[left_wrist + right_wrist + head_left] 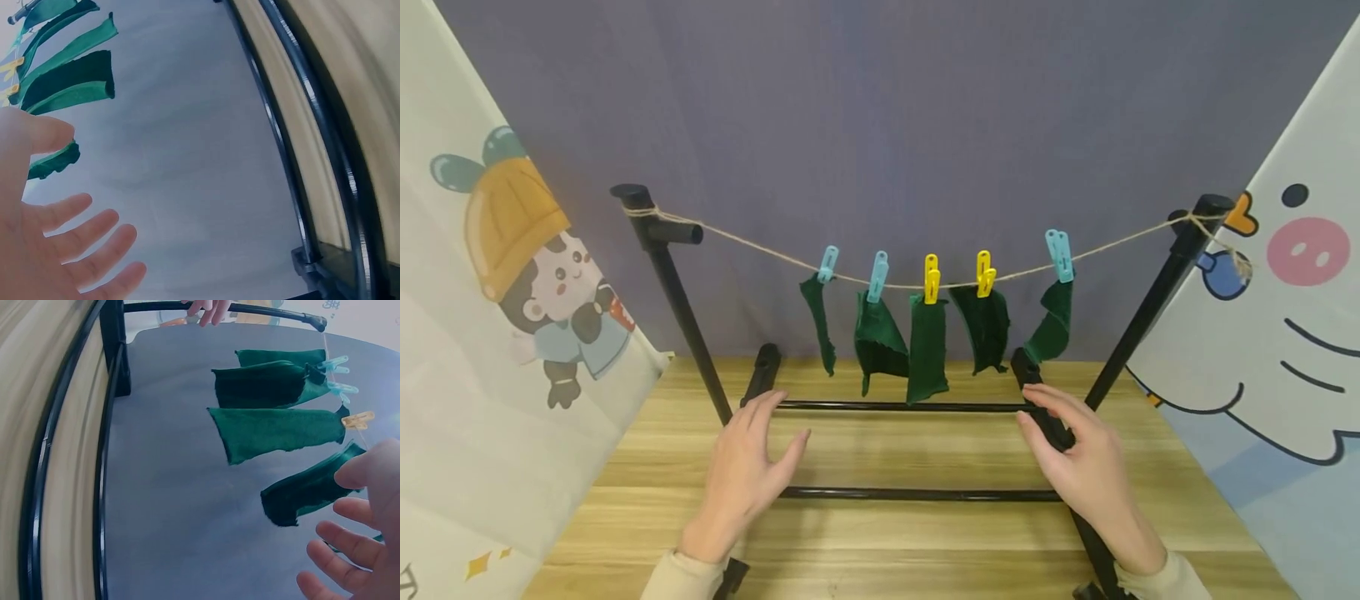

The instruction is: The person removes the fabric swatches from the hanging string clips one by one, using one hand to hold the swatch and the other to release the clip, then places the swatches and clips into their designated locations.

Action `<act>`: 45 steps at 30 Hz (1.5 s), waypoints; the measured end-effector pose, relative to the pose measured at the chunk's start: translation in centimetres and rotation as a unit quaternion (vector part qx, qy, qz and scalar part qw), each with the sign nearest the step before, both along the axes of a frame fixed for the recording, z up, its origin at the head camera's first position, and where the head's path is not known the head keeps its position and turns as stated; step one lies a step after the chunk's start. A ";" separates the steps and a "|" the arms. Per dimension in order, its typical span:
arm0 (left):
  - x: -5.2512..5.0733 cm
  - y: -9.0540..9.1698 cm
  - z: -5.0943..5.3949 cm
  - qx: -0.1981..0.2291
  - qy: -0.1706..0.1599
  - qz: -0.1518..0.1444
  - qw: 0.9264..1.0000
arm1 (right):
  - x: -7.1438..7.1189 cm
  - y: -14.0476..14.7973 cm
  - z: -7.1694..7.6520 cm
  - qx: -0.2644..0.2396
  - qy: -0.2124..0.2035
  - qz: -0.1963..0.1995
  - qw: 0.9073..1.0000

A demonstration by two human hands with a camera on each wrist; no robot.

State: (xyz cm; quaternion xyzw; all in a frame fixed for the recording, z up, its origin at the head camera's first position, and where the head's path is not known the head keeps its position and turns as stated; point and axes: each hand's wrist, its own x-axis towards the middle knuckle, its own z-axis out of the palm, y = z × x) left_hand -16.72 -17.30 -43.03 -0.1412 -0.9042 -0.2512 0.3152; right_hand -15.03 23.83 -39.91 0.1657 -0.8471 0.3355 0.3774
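Several strips of dark green cloth hang from a twine line in the head view. Blue clothespins hold the two left strips and the far right one; yellow clothespins hold the two between. My left hand is held in the air below and left of the strips, fingers spread, holding nothing. On the right, my right hand is likewise raised with fingers apart and nothing in it. Both wrist views show the hands, left and right, apart from the cloth.
A black frame with two uprights, left and right, carries the twine. Two low black crossbars run above the wood-grain table. A grey backdrop stands behind, with cartoon-printed sheets at the left and right.
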 end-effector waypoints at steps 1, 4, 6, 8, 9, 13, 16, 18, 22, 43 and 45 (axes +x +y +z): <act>-0.1 0.0 0.1 0.001 0.002 0.001 1.000 | -0.1 -0.2 0.1 -0.002 0.001 0.006 1.000; -0.2 0.0 0.6 0.004 0.003 0.001 1.000 | -0.5 -0.7 0.5 -0.008 0.007 0.022 1.000; -0.3 0.1 0.8 0.005 0.001 0.001 1.000 | -0.7 -1.0 0.7 -0.012 0.011 0.032 0.999; -0.2 0.2 0.9 0.005 -0.005 0.000 1.000 | -0.8 -1.3 0.8 -0.011 0.013 0.037 0.999; -0.2 0.3 0.9 0.005 -0.004 0.000 1.000 | -0.9 -1.4 0.8 -0.011 0.014 0.039 0.999; -0.3 0.4 0.8 0.008 0.005 0.000 1.000 | -0.9 -1.9 1.2 -0.010 0.005 0.043 0.999; -0.4 0.4 0.8 0.008 0.019 -0.002 1.000 | -0.9 -2.3 1.5 -0.016 -0.007 0.049 0.999; -0.5 0.5 0.9 0.005 0.027 -0.003 1.000 | -1.0 -2.3 1.7 -0.017 -0.009 0.052 0.998; -0.7 0.7 1.1 -0.002 0.043 -0.005 0.999 | -1.3 -2.6 1.9 -0.013 0.002 0.059 0.998; -1.6 1.4 2.3 -0.004 0.086 -0.010 0.996 | -2.5 -4.7 4.4 -0.013 0.060 0.108 0.992; -1.7 1.5 2.4 -0.002 0.084 -0.011 0.996 | -2.6 -4.8 4.7 -0.010 0.056 0.109 0.992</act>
